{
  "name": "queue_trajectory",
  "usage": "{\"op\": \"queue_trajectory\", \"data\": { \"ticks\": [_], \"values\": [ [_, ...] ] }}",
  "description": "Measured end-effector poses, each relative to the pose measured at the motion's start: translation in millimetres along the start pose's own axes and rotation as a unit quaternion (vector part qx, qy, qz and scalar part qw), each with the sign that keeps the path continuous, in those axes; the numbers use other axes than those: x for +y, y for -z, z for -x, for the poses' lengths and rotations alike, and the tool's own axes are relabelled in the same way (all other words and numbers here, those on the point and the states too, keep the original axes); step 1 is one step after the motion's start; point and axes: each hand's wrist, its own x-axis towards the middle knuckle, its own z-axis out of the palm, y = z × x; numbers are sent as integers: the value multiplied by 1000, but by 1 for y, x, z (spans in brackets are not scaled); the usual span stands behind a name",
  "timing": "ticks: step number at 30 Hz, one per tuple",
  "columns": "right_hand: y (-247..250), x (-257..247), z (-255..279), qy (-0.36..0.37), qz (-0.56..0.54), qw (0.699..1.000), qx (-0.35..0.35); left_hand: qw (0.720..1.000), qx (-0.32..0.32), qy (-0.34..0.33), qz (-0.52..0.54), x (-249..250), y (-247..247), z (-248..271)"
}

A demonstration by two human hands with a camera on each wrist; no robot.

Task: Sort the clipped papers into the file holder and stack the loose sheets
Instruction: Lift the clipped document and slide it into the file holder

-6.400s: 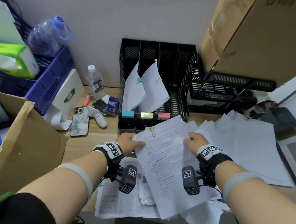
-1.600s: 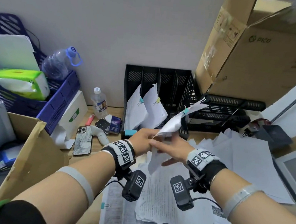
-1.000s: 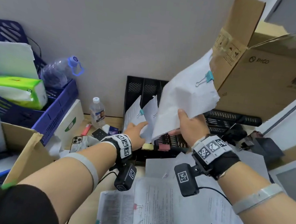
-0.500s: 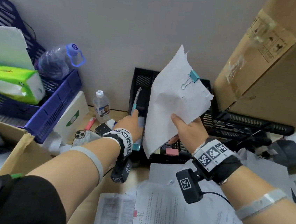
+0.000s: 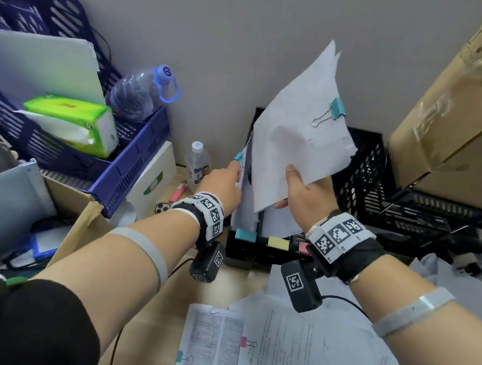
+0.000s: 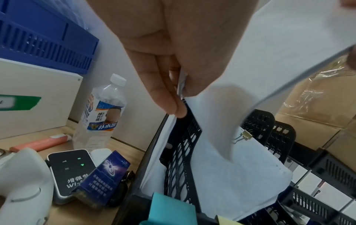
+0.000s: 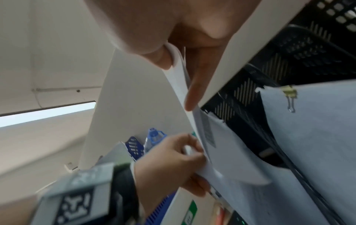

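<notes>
- We see a wooden desk (image 5: 232,282) set against a plain grey wall, with the black file holder (image 5: 362,177) standing at the back of it.
- Our right hand (image 5: 307,195) grips the lower edge of a bundle of papers (image 5: 294,146), thumb on the near face and fingers curled behind, holding it tilted above the file holder's front.
- A teal binder clip (image 5: 335,109) bites the bundle's upper right edge.
- Our left hand (image 5: 224,189) pinches the top edge of a clipped set (image 6: 159,149) already standing in the file holder's leftmost slot; its teal clip (image 5: 239,156) shows just above our fingertips (image 6: 173,105).
- In the next slot to the right, another set carries a gold clip (image 6: 244,136).
- Teal, yellow and pink labels (image 5: 278,242) mark the file holder's front.
- In front of the file holder, printed sheets (image 5: 305,352) lie spread on the desk, two of them with pink and teal clips.
- Left of the file holder stand a small water bottle (image 5: 197,163) and a blue crate (image 5: 128,164); a cardboard box (image 5: 463,122) rises to its right.
</notes>
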Motion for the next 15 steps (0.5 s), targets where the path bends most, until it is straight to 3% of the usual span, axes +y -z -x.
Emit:
{"op": "queue_trajectory", "data": {
  "ticks": [3, 7, 15],
  "values": [
    [-11, 15, -2, -44, 89, 995, -15, 1000, 1, -6, 4, 1, 2, 3],
    [-24, 38, -7, -109, 93, 988, -65, 1000, 2, -11, 17, 6, 2, 6],
    [-44, 57, -34, -72, 112, 991, -6, 999, 7, -28, 38, 20, 8, 10]
  ]
}}
